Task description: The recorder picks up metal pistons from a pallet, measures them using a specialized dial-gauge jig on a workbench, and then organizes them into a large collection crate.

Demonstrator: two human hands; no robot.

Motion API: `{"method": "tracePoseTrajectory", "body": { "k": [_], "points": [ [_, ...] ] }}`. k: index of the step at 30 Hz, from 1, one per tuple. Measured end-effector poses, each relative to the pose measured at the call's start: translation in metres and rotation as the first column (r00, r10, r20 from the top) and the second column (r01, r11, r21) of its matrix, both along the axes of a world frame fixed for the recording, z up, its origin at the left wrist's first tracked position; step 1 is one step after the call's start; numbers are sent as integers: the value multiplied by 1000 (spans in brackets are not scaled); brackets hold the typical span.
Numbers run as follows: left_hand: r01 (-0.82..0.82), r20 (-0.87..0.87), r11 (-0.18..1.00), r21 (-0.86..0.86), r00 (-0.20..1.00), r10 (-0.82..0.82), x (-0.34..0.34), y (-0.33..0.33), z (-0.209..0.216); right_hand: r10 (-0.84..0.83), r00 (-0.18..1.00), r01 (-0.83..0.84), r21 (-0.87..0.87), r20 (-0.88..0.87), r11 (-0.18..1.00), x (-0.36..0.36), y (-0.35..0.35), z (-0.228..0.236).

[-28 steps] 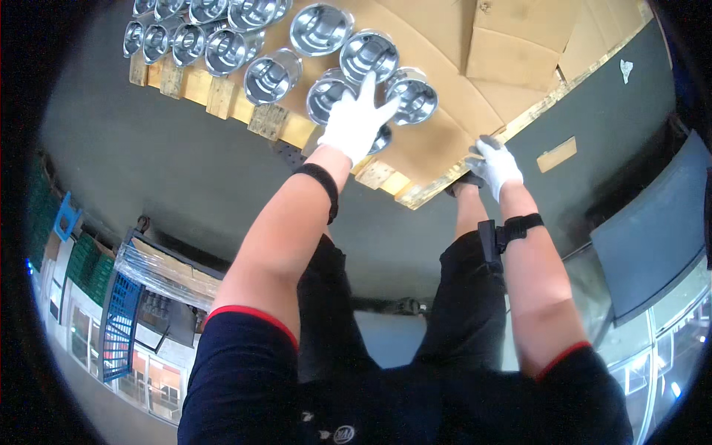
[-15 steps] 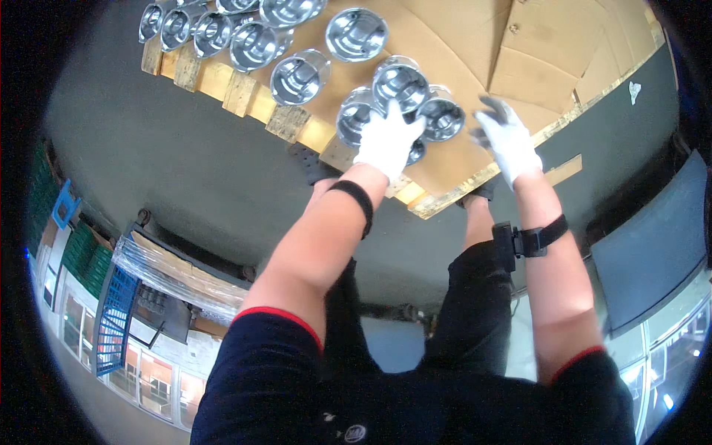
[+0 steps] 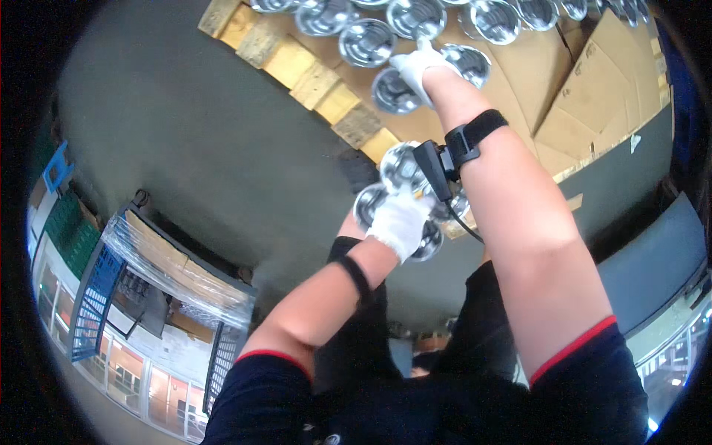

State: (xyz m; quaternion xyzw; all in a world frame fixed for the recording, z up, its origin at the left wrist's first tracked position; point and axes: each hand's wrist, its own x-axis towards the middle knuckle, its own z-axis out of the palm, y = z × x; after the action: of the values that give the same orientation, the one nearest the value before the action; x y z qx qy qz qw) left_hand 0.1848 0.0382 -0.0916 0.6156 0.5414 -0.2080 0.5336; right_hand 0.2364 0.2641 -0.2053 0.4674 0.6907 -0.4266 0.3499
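Note:
My left hand point(image 3: 400, 225), in a white glove, is closed on a cluster of shiny hollow metal cylinders. One metal cylinder point(image 3: 403, 165) of the cluster shows beyond the fingers, and others lie around them. The cluster hangs off the pallet's near edge, close to my legs. My right hand point(image 3: 421, 68), also gloved, reaches over the pallet with its fingers spread among standing cylinders. Next to it are a cylinder point(image 3: 394, 93) on the near side, another point(image 3: 469, 65) to the right and a third point(image 3: 417, 15) beyond. Its other fingertips are hidden.
Brown cardboard point(image 3: 593, 96) covers the wooden pallet point(image 3: 315, 89), where several more cylinders stand at the far side. Grey floor point(image 3: 185, 126) lies to the left. A wheeled cart point(image 3: 178, 259) with plastic wrap stands at the lower left, a grey panel point(image 3: 653, 259) at the right.
My left hand has brought the cylinder cluster off the pallet toward my body. My right hand has moved from the right, forward and left, onto other cylinders. The view has shifted left.

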Motion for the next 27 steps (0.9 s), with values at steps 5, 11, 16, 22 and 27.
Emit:
{"method": "tracePoseTrajectory", "body": {
  "k": [5, 11, 16, 22, 27],
  "points": [
    [-218, -94, 975, -36, 972, 214, -81, -7, 44, -455, 858, 458, 43, 238, 888, 7, 11, -60],
    [-470, -346, 849, 240, 776, 528, -183, -50, 55, -696, 706, 702, -253, 128, 666, -38, 12, 4],
    [-609, -353, 703, 366, 608, 711, -213, -74, 49, -910, 356, 806, 422, 214, 415, -77, -15, -22],
    [-737, -278, 591, 327, 523, 806, -211, -91, 48, -973, -228, 848, 484, -38, -218, -87, -11, -52],
    [-743, -307, 592, 313, 511, 803, -200, -110, 47, -878, -460, 776, 420, -135, -471, -99, -14, -62]
  ]
}}
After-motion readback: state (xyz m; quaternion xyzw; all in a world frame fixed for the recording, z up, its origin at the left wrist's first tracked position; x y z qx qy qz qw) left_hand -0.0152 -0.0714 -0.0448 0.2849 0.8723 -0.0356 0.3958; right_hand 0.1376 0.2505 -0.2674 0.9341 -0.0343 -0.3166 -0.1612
